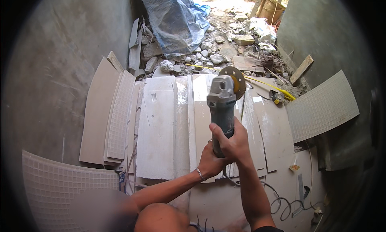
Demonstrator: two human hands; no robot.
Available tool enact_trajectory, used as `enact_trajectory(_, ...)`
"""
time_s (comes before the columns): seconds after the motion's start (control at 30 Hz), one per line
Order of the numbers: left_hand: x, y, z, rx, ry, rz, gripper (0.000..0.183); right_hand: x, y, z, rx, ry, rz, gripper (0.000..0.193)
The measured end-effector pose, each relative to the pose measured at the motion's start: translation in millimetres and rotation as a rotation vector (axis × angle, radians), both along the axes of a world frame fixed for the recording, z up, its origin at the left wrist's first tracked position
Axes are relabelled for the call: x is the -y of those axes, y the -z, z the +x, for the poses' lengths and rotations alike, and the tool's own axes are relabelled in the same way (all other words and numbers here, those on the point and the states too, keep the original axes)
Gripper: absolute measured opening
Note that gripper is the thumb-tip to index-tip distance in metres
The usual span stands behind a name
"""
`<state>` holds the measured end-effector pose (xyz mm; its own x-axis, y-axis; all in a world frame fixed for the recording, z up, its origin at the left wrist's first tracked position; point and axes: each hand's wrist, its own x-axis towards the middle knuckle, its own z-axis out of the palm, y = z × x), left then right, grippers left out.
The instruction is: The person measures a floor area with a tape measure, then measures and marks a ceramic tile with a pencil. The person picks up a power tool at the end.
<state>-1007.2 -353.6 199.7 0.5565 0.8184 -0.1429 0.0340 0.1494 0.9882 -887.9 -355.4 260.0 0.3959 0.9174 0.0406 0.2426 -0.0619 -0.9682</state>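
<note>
Both my hands are wrapped round an angle grinder [223,111], held up in front of me over the tiles. My right hand [236,142] grips the dark body, thumb across its near side. Lower down, my left hand [213,159] closes round the rear end, with a bracelet at its wrist. A round cutting disc [237,82] sits on the far end of the grinder; whether it spins I cannot tell. Beneath lie a beige tile [201,127] and, to its left, a long white block [155,129] with a small notch in its top.
Tiles [96,115] lean on the left wall, and a grid-backed tile [325,105] on the right. A tape measure [277,98] lies right of the disc. Power cord [285,202] coils near a metal square [300,187]. Rubble [217,57] and a blue tarp [175,22] fill the far end.
</note>
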Motion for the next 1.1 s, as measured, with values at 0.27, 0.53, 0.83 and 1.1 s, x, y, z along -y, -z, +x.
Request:
enact_trajectory(0.27, 1, 48, 16, -0.207, -0.070, 0.112, 0.049, -13, 48, -8, 0.004, 0.284, -0.033, 0.063)
enact_trajectory(0.53, 9, 83, 24, -0.210, -0.176, 0.171, 0.058, -19, 79, -6, -0.024, 0.267, -0.050, 0.064)
enact_trajectory(0.83, -4, 95, 3, -0.443, -0.199, 0.575, 0.058, -40, 59, -34, -0.100, 0.155, -0.134, 0.065)
enact_trajectory(1.1, -31, 81, -18, -0.449, -0.209, 0.578, 0.048, -63, 53, -51, -0.107, 0.147, -0.182, 0.069)
